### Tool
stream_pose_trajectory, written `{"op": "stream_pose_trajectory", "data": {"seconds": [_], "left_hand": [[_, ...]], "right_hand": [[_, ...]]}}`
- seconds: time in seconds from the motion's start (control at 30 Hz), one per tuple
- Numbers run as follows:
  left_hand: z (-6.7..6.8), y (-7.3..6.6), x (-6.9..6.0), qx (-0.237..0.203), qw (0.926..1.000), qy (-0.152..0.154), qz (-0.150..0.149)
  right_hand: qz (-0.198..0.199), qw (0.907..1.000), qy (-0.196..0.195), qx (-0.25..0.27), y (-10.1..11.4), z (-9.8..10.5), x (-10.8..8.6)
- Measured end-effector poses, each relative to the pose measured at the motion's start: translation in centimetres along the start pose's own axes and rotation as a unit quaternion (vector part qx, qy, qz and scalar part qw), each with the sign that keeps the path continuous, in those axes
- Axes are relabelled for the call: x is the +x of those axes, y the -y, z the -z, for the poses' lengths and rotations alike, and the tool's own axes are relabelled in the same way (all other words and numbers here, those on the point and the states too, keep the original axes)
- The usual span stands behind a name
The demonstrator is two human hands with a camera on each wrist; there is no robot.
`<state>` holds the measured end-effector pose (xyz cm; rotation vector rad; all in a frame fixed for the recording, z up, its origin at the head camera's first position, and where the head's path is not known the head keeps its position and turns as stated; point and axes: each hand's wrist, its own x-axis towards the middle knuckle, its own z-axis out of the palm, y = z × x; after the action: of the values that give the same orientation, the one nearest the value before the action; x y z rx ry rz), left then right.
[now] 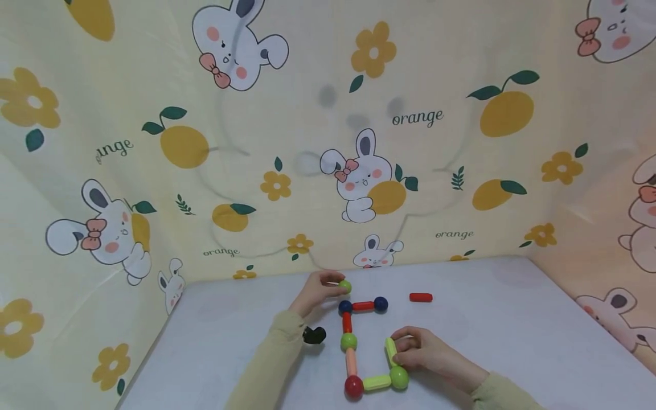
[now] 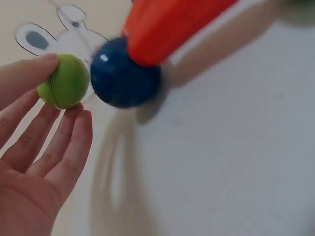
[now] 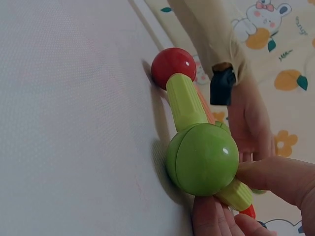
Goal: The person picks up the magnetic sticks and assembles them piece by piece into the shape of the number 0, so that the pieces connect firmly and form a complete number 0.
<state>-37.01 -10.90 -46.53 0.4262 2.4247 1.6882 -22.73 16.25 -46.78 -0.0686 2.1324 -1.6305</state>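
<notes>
In the head view my left hand (image 1: 315, 292) pinches a small green ball (image 1: 345, 286) between thumb and fingers, beside a dark blue ball (image 1: 345, 307). The left wrist view shows the green ball (image 2: 64, 81) close to the blue ball (image 2: 123, 73); whether they touch I cannot tell. My right hand (image 1: 427, 354) pinches an upright-pointing yellow-green rod (image 1: 391, 351) that joins a larger green ball (image 1: 399, 377). From there a second yellow-green rod (image 1: 377, 382) runs to a red ball (image 1: 353, 387). A pink rod (image 1: 351, 362), a green ball (image 1: 349, 341) and a red rod (image 1: 347, 323) continue the chain.
Another red rod (image 1: 363, 306) links the blue ball to a second blue ball (image 1: 381, 304). One loose red rod (image 1: 421, 297) lies to the right on the white table (image 1: 487, 307). A patterned cloth (image 1: 307, 216) with rabbits and oranges hangs behind and at both sides.
</notes>
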Motion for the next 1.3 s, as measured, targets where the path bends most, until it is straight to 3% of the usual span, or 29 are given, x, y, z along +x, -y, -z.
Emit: {"op": "stream_pose_trajectory", "data": {"seconds": [0.2,0.33,0.6,0.77,1.03,1.3], "left_hand": [[-0.1,-1.1,-1.7,-0.042,0.9984,0.035,-0.015],[-0.6,-1.6,-2.9,-0.037,0.9966,0.069,-0.025],[-2.7,-2.8,-4.9,-0.025,0.9923,0.121,-0.014],[-4.0,-3.2,-5.1,-0.016,0.9885,0.15,-0.015],[-5.8,-3.5,-4.9,0.033,0.9848,0.17,-0.015],[-6.8,-3.8,-4.6,0.045,0.981,0.188,-0.02]], "right_hand": [[0.01,0.9999,0.008,0.006,-0.1,0.1,-0.1],[0.018,0.9997,0.013,0.011,-0.1,0.1,-0.1],[0.027,0.9993,0.016,0.02,-0.3,0.1,0.1],[0.027,0.9991,0.023,0.025,-0.4,0.2,0.1],[0.03,0.9987,0.029,0.028,-0.3,0.2,0.0],[0.014,0.9995,0.025,0.014,-0.3,0.3,0.1]]}}
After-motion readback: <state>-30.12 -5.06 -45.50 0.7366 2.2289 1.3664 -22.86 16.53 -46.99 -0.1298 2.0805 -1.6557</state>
